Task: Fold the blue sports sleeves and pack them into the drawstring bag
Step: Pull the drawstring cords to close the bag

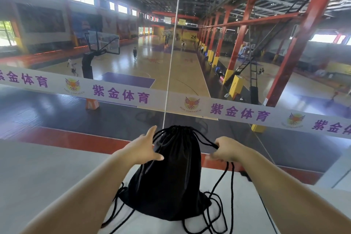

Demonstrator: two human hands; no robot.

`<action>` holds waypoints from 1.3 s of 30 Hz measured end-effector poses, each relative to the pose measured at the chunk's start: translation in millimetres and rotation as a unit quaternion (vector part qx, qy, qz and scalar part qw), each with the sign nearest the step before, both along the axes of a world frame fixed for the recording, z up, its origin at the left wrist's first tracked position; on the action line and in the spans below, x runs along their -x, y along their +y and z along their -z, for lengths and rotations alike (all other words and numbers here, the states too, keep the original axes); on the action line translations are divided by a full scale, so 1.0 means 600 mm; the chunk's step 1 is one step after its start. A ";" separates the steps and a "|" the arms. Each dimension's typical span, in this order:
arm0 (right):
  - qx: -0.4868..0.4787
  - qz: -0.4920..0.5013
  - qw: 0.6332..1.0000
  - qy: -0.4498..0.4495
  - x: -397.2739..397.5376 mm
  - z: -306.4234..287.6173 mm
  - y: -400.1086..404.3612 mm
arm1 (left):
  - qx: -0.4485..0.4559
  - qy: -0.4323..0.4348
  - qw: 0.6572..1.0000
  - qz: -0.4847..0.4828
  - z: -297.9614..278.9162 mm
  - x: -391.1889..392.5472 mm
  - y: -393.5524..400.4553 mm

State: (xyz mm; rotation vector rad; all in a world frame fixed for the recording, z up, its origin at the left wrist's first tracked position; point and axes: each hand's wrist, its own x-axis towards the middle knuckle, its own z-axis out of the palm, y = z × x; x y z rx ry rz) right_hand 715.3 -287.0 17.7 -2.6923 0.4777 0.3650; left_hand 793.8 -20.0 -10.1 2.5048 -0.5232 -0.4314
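Note:
A black drawstring bag (171, 178) stands upright on a white table (245, 201), its mouth cinched tight at the top. My left hand (141, 148) is beside the bag's upper left with fingers spread, and a cord loop runs by its fingers. My right hand (225, 149) grips the black cords (221, 209) at the bag's upper right; they hang down and coil on the table. No blue sleeves are visible.
A glass pane with a white printed band (121, 96) rises just behind the table. Beyond and below it lies a basketball hall with hoops, red steel columns (307, 30) and a few distant people.

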 end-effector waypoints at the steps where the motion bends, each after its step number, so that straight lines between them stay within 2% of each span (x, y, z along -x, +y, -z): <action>1: 0.015 -0.006 1.000 0.013 -0.001 0.003 0.001 | -0.004 0.006 1.000 -0.006 0.002 -0.006 -0.005; 4: 0.007 -0.014 0.998 0.068 -0.004 0.005 0.002 | -0.002 0.058 0.998 -0.010 0.005 -0.021 -0.014; 6: -0.023 -0.017 0.997 0.075 -0.012 0.009 0.000 | 0.014 0.082 0.996 0.014 0.004 -0.023 -0.020; 10: -0.104 0.011 0.994 -0.019 -0.044 0.035 -0.005 | 0.110 0.111 0.988 -0.011 0.012 -0.033 -0.038; 14: -0.220 0.050 0.971 -0.083 -0.082 0.061 -0.002 | 0.191 0.107 0.974 -0.064 0.010 -0.038 -0.053; 17: -0.251 0.085 0.958 -0.112 -0.111 0.070 -0.003 | 0.225 0.114 0.959 -0.131 0.007 -0.051 -0.062; 21: -0.292 0.095 0.940 -0.149 -0.130 0.042 -0.011 | 0.243 0.093 0.954 -0.150 -0.006 -0.065 -0.057; 23: -0.275 0.070 0.946 -0.157 -0.125 0.020 -0.017 | 0.198 0.032 0.969 -0.147 -0.019 -0.064 -0.044; 26: -0.181 0.010 0.966 -0.185 -0.097 -0.009 -0.018 | 0.150 -0.054 0.980 -0.123 -0.045 -0.055 -0.015; 29: -0.127 -0.017 0.970 -0.205 -0.065 -0.033 -0.024 | 0.156 -0.079 0.978 -0.116 -0.065 -0.052 0.013; 34: -0.077 0.010 0.971 -0.224 0.014 -0.058 -0.003 | 0.191 -0.080 0.972 -0.112 -0.081 -0.022 0.055; 39: -0.136 0.090 0.956 -0.245 0.084 -0.070 0.049 | 0.193 -0.072 0.976 -0.074 -0.096 0.008 0.070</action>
